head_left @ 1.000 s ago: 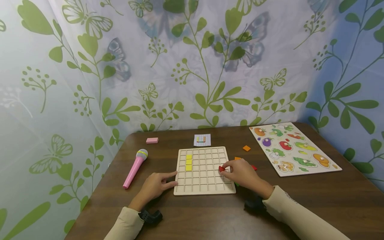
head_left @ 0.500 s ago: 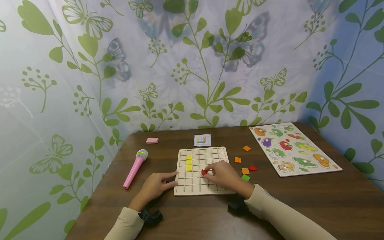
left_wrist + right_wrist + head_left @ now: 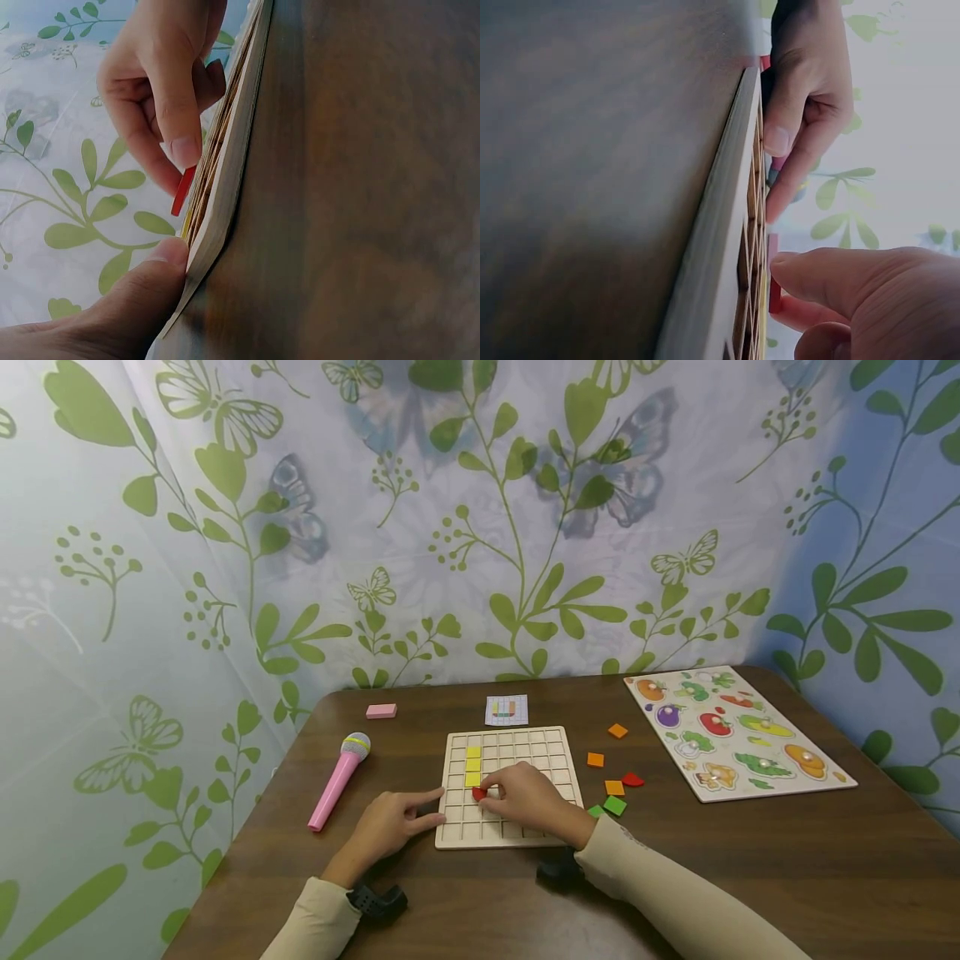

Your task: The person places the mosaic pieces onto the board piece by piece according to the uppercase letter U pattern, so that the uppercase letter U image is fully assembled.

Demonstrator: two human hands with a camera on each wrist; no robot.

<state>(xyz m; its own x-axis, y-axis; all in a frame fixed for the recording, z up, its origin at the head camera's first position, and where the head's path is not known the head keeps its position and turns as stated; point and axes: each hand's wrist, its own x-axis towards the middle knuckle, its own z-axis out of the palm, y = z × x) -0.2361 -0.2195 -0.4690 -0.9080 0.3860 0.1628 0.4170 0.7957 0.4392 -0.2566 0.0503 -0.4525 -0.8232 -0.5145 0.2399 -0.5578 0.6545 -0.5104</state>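
A wooden grid board lies on the table, with several yellow square tiles in one column. Between thumb and fingers, my right hand pinches a small red tile with a curved edge, close over the grid just below the yellow tiles. The right wrist view shows this red tile on edge, near the board's surface. My left hand rests at the board's left edge, index finger and thumb extended and touching it. In the left wrist view, the left thumb lies along the board's rim.
Right of the board lie orange tiles, green tiles and another red tile. A pattern card sits behind it. A pink toy microphone and pink block are left; a vegetable puzzle board is far right.
My right hand has carried the red tile leftward across the board, from its right edge to below the yellow tiles. The loose tiles on the right are uncovered. My left hand stays put.
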